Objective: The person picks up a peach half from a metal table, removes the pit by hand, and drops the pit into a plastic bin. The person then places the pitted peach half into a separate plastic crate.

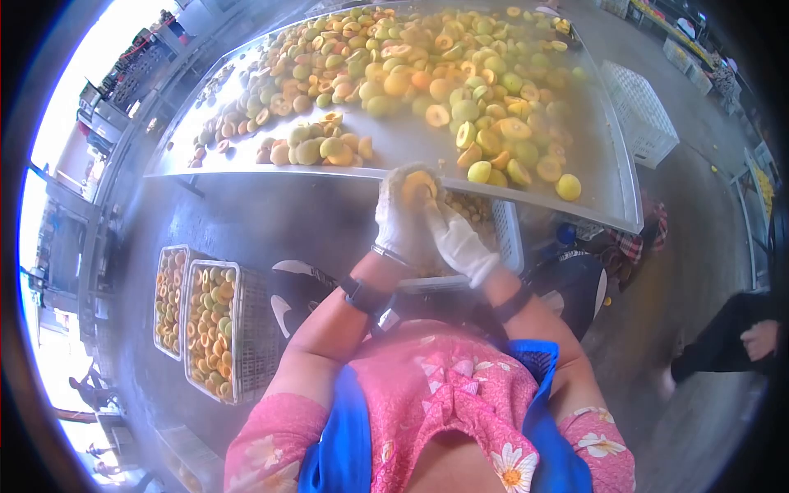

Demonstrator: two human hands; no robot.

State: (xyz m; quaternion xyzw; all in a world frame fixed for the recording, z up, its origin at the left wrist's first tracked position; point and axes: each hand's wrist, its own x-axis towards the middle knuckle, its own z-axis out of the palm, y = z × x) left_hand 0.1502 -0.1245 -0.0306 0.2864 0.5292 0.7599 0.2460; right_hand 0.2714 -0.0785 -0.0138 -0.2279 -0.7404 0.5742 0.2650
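Note:
Just below the near edge of a metal table (403, 131), my two hands meet. My left hand (396, 220), in a white glove, is closed around an orange-yellow peach (420, 186). My right hand (462, 245), also gloved in white, has its fingers pressed together against the peach from the right; whether it holds a small tool is hidden. Under my hands stands a white plastic crate (509, 234) with small brownish pieces in it, perhaps pits. A large heap of whole and halved peaches (394, 78) covers much of the tabletop, with a smaller cluster (316, 146) closer to me.
Two white crates of peach halves (215, 329) (171, 300) stand on the floor to my left. Beyond the table's right side sits another white crate (641, 115). A person's hand (760, 338) and dark-clothed leg show at the far right. The table's raised metal rim (279, 172) runs before me.

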